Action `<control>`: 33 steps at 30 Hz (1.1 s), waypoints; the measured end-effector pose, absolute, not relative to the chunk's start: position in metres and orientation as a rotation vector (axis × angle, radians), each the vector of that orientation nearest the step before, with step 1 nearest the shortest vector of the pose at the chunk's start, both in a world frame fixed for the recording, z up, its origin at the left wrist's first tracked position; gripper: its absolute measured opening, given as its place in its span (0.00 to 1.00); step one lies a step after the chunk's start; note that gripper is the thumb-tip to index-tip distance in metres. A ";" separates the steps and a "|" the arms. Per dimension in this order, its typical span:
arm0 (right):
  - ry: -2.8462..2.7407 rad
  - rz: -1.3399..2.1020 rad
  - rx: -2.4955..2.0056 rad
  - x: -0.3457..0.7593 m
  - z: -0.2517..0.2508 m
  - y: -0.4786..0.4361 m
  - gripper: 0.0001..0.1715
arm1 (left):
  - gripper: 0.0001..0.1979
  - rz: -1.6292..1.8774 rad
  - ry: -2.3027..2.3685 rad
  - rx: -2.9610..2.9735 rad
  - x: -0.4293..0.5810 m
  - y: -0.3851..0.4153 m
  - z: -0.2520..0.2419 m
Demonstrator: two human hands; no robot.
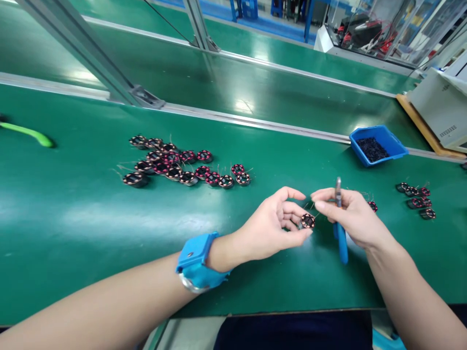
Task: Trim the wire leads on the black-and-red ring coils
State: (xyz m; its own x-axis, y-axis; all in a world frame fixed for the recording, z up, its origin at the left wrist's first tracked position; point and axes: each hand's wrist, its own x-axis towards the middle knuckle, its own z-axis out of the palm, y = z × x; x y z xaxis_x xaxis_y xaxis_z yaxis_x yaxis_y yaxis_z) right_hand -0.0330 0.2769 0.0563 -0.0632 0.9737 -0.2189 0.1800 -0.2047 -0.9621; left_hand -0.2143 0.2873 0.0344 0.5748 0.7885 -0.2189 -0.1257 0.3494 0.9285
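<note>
My left hand (279,218) holds a small round wound motor stator (308,221) between thumb and fingers, its copper-coloured coils facing up. Thin wire leads rise from it toward my right hand (345,209), whose thumb and forefinger are pinched together at the wires. That same hand has blue-handled pliers (341,238) tucked in it, jaws pointing away from me; whether they are closed is hard to see. Partly hidden behind my right hand lies another stator (372,206). A blue wrist strap (199,260) is around my left wrist.
Many stators (173,172) lie grouped on the green table (91,228) at left centre, and a smaller group (416,201) is at right. Behind it sits a blue bin (379,141) of small black pieces. A green-handled tool (29,133) lies far left. Metal framing (237,119) crosses behind.
</note>
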 end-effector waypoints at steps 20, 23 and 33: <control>-1.611 1.392 -1.390 -0.046 0.063 0.269 0.08 | 0.29 0.570 0.680 1.150 -0.216 0.283 0.035; -1.582 1.310 -1.348 -0.041 0.064 0.274 0.10 | 0.29 0.571 0.669 1.129 -0.216 0.283 0.035; -1.242 1.112 -1.489 -0.019 0.054 0.247 0.15 | 0.21 0.558 0.718 1.019 -0.216 0.293 0.028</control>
State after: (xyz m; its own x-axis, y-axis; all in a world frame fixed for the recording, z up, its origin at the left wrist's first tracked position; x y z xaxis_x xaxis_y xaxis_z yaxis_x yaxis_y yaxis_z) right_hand -0.0190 0.2467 0.0544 0.1008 0.9900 -0.0985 0.2068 -0.1177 -0.9713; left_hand -0.2157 0.2925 0.0278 0.6467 0.7126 -0.2721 -0.0873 0.4235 0.9017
